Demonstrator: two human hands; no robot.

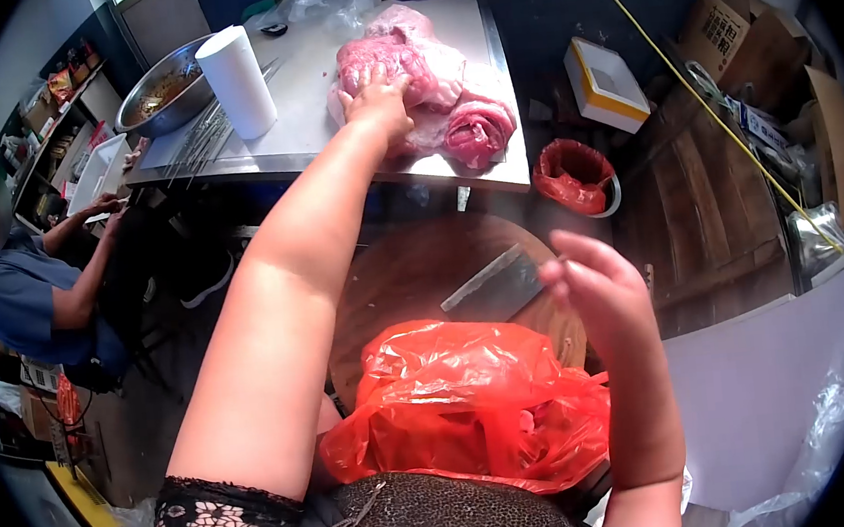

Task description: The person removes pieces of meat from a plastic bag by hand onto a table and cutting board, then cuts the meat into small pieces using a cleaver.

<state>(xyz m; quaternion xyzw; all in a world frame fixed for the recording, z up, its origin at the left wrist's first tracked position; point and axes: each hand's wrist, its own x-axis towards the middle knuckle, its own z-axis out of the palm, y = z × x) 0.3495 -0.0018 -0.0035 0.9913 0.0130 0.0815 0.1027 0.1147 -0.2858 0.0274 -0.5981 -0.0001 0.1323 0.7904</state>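
Pink, marbled meat on the right end of the counter, partly hidden under the left hand, with a rolled end towards the front edge. Left grip spread flat, fingers splayed across the meat, touching rather than clasping. Right hand blurred, fingers bent, near the far right side of a round board; cannot tell if gripping anything. Just beside, a blade, handle too masked by the fingers to make out. Nearest the body, a red bag, covering the near part of the board; contents barely discernible through the creased plastic.

On the counter's left part, a white roll upright, blocking some of the metal skewers and the right rim of a bowl; brown contents hard to identify. Behind the meat, a crumpled clear bag. Beyond the right hand, a red-lined bucket and a white-and-yellow box. Farther right, cartons, with a yellow cord slanting across. At far left, a seated person in blue, hands too small to read, partly lost in the dark rim of the view.
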